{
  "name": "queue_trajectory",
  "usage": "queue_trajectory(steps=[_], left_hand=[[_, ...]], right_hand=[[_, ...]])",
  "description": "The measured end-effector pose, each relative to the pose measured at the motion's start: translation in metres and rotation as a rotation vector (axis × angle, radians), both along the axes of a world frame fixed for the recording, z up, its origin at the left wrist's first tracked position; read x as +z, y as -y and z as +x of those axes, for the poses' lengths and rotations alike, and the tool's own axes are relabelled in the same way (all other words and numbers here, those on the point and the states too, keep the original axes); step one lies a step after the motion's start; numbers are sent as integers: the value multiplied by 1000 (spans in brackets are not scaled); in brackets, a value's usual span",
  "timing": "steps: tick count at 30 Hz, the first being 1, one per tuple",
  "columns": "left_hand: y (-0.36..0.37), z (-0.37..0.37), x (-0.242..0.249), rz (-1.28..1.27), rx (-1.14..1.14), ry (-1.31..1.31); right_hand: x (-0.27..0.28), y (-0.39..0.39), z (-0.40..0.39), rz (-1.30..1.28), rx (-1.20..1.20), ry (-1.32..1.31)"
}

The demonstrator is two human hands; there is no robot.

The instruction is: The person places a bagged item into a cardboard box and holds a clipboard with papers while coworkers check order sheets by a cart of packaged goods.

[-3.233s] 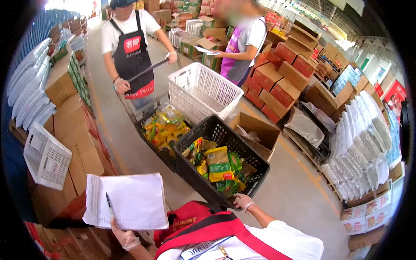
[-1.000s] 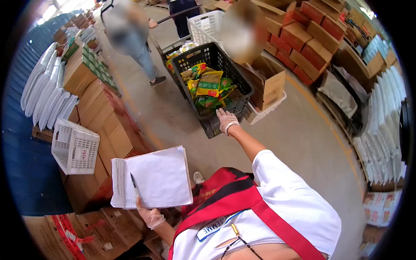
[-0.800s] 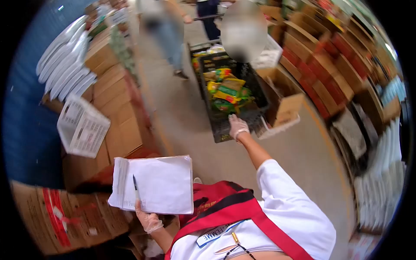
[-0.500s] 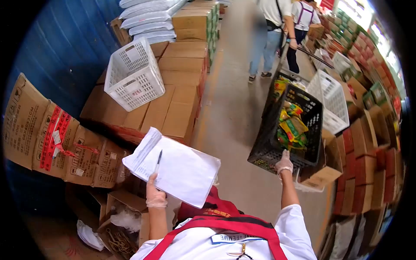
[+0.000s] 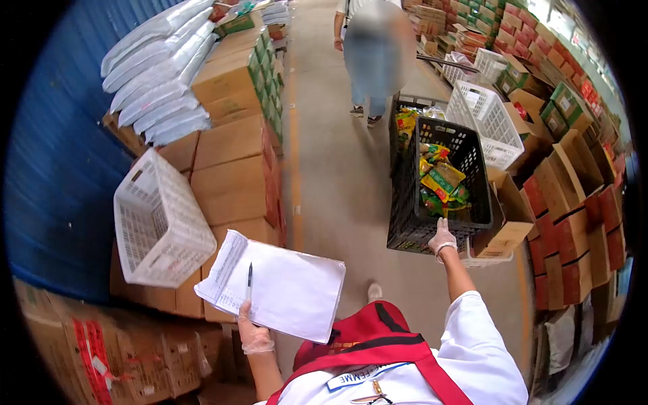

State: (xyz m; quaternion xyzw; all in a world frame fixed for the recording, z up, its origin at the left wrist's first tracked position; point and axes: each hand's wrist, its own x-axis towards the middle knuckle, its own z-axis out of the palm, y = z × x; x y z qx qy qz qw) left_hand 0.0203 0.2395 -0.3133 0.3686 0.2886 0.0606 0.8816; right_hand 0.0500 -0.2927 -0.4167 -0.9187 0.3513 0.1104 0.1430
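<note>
While the right hand (image 5: 442,237) keeps its gloved fingers curled over the near rim of the black crate (image 5: 439,179), the view has swung round since a second ago — the blue wall and stacked cartons (image 5: 233,158) now fill the left, and the aisle runs straight ahead. That crate, loaded with yellow and green snack packets (image 5: 439,181), sits on the concrete floor (image 5: 331,169) in front of the person, beside a white basket (image 5: 482,115) and an open cardboard box (image 5: 506,223). Judging by the turn, the crate is being dragged along the aisle. The left hand (image 5: 255,334), also gloved, is closed on a sheaf of papers (image 5: 277,287) with a pen (image 5: 249,280) pinned against it — held much as before. Another white basket (image 5: 158,223) leans on the cartons; a person (image 5: 371,54) walks further up the aisle.
</note>
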Motion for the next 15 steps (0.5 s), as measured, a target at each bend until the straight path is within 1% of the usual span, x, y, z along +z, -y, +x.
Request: queue_trajectory(steps=[1,3,4,6,7,9,11,12,13,14,15], left_hand=[[4,3,11,7,-15,-3],[23,-3,35,-60,-84,-29],[30,-3,40,-49,-78,-33],[39,-6,51,-78,-24,-103],[35,-6,47,-71,0,-110],[3,14,-4,-168,-7,-98],[17,17,23,-160,25,-87],[29,14,31,-94,54,-40],[50,9,54,-35,80,-5],[60,3,69,-42,80,-22],[62,4,71,-99,49,-43]], right_hand=[[2,-1,0,7,-15,-3],[12,0,0,-5,9,-7],[27,-2,-3,37,10,-3],[25,4,-9,57,30,24],[30,7,-9,60,42,58],[35,5,-5,77,38,83],[49,11,3,76,34,5],[56,13,5,84,33,-22],[53,18,10,84,34,-27],[50,27,14,69,48,-25],[44,35,18,42,60,-25]])
